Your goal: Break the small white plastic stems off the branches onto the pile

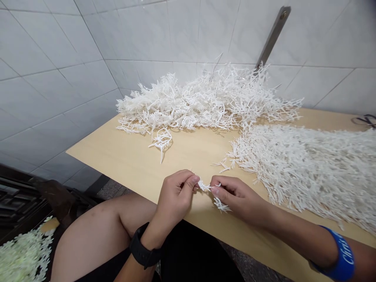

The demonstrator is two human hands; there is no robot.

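Above the table's near edge, my left hand [179, 192] pinches one end of a small white branched plastic sprig [205, 186] between thumb and forefinger. My right hand [235, 196] is closed on the same sprig from the other side, a short gap from the left. Thin white tips hang below the right fingers. What lies inside each pinch is hidden by the fingertips. Past my hands, a loose white sprig [162, 141] rests by itself on the tabletop. A few short bits [225, 166] lie just beyond my right hand.
A tangled heap of white sprigs [199, 100] runs along the tiled wall. To the right spreads a flatter pile of short white pieces [311, 168] on the tan table [117, 150]. A metal bracket [273, 37] is fixed to the wall. Pale green-white pieces [25, 250] sit low at left.
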